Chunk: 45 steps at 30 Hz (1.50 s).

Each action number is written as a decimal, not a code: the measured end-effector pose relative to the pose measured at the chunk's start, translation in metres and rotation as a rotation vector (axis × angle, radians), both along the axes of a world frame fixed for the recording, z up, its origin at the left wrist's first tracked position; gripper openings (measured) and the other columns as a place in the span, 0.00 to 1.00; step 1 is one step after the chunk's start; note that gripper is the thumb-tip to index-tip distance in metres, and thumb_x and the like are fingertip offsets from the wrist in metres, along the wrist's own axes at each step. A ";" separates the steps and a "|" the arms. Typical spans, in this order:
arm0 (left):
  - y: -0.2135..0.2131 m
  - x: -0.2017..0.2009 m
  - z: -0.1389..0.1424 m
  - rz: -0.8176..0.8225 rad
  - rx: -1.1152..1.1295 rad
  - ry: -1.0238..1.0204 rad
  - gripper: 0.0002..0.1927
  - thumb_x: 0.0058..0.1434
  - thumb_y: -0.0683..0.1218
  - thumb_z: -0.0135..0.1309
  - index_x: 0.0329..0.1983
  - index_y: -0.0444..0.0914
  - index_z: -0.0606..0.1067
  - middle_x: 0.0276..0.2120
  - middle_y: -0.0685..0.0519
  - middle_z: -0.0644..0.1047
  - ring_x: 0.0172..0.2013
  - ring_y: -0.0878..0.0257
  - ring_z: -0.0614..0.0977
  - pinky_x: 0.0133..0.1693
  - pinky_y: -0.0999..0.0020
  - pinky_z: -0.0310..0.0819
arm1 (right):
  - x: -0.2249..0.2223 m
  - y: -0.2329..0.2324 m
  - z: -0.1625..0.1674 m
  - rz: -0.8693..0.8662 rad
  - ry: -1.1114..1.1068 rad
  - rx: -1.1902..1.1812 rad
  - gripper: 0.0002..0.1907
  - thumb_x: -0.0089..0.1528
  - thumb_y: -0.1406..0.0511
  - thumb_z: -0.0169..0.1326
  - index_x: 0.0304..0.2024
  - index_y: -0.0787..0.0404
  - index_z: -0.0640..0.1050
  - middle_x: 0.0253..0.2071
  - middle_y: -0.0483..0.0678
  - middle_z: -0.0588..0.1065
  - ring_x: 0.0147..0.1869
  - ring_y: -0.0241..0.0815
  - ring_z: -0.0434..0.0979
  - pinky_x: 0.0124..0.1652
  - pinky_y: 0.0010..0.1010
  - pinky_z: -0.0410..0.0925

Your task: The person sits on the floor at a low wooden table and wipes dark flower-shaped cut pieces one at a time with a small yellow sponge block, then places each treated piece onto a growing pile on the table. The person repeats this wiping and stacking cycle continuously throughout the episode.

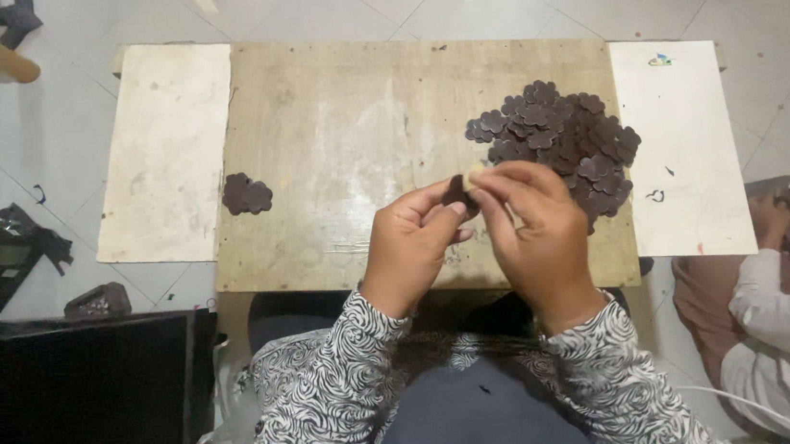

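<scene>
Both hands, left (411, 240) and right (536, 228), pinch 1 dark brown flower-shaped leather piece (458, 193) between fingertips above the wooden counter (338, 131); pile of same pieces (561, 138) lies just beyond-right, nearer right hand.

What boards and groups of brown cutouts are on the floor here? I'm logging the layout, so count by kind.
Wooden board: 1
White boards: 2
Big pile of brown cutouts: 1
Small stack of cutouts: 1
Cutout pinched between left hand and right hand: 1
Total: 6
</scene>
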<state>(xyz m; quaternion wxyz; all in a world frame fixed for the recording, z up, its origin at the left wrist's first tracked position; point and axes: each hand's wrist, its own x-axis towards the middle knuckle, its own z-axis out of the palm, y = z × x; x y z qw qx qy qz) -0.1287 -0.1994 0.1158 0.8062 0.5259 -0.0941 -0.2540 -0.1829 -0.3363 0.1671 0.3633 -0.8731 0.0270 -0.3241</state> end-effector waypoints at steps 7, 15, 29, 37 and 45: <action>0.001 0.001 0.006 -0.022 -0.012 0.056 0.17 0.67 0.39 0.53 0.58 0.29 0.76 0.44 0.52 0.82 0.42 0.69 0.83 0.43 0.73 0.82 | -0.010 0.002 0.001 -0.025 -0.025 -0.013 0.08 0.64 0.72 0.62 0.46 0.64 0.82 0.46 0.54 0.78 0.48 0.46 0.81 0.46 0.32 0.75; -0.001 0.002 0.006 0.005 -0.084 0.161 0.18 0.67 0.39 0.51 0.58 0.26 0.74 0.45 0.47 0.81 0.43 0.65 0.84 0.45 0.69 0.83 | -0.015 0.007 -0.005 -0.058 -0.025 0.003 0.08 0.64 0.72 0.63 0.46 0.64 0.83 0.46 0.54 0.79 0.48 0.47 0.82 0.46 0.31 0.75; -0.002 0.006 -0.010 0.050 -0.177 0.345 0.19 0.67 0.41 0.48 0.57 0.25 0.73 0.44 0.47 0.82 0.42 0.62 0.85 0.47 0.66 0.83 | -0.015 0.009 -0.010 -0.087 0.019 -0.084 0.08 0.61 0.73 0.64 0.43 0.64 0.83 0.45 0.54 0.79 0.46 0.47 0.81 0.46 0.33 0.74; -0.008 0.004 -0.017 0.070 -0.214 0.351 0.16 0.69 0.40 0.49 0.56 0.25 0.73 0.41 0.46 0.81 0.38 0.64 0.83 0.46 0.67 0.81 | -0.016 0.008 -0.012 -0.031 -0.001 -0.104 0.07 0.60 0.73 0.64 0.42 0.64 0.84 0.44 0.52 0.79 0.46 0.47 0.81 0.46 0.34 0.74; -0.009 0.001 -0.007 0.075 -0.241 0.367 0.18 0.70 0.41 0.48 0.59 0.26 0.71 0.43 0.45 0.81 0.39 0.62 0.83 0.45 0.67 0.79 | -0.015 0.011 -0.015 -0.015 -0.019 -0.153 0.07 0.60 0.73 0.65 0.41 0.64 0.83 0.42 0.53 0.79 0.46 0.48 0.80 0.47 0.35 0.73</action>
